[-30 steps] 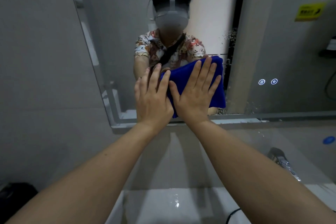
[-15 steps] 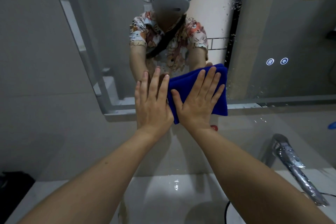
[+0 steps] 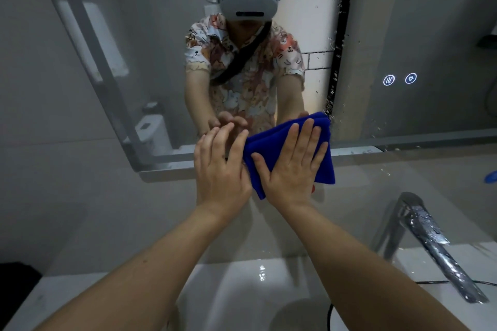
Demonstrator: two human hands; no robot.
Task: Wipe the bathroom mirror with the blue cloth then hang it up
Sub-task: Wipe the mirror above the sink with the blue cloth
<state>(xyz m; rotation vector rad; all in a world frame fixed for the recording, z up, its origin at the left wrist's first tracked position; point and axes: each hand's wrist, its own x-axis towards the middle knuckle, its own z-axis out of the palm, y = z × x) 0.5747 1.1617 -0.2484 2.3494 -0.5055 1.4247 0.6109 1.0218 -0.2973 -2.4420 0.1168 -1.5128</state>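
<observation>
the blue cloth (image 3: pixel 285 147), folded and deep blue, lies over the mirror's (image 3: pixel 403 35) bottom edge, hanging onto the wall below. right hand (image 3: pixel 293 172) presses it flat, grip open with fingers straight and spread. left hand (image 3: pixel 220 172) is just beside it, fingers straight, holding nothing. droplets speckle the glass to the right; a wet faucet (image 3: pixel 435 247) stands over the sink (image 3: pixel 242 295).

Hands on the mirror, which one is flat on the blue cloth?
The right hand presses flat on the blue cloth; the left hand lies beside it.
</observation>
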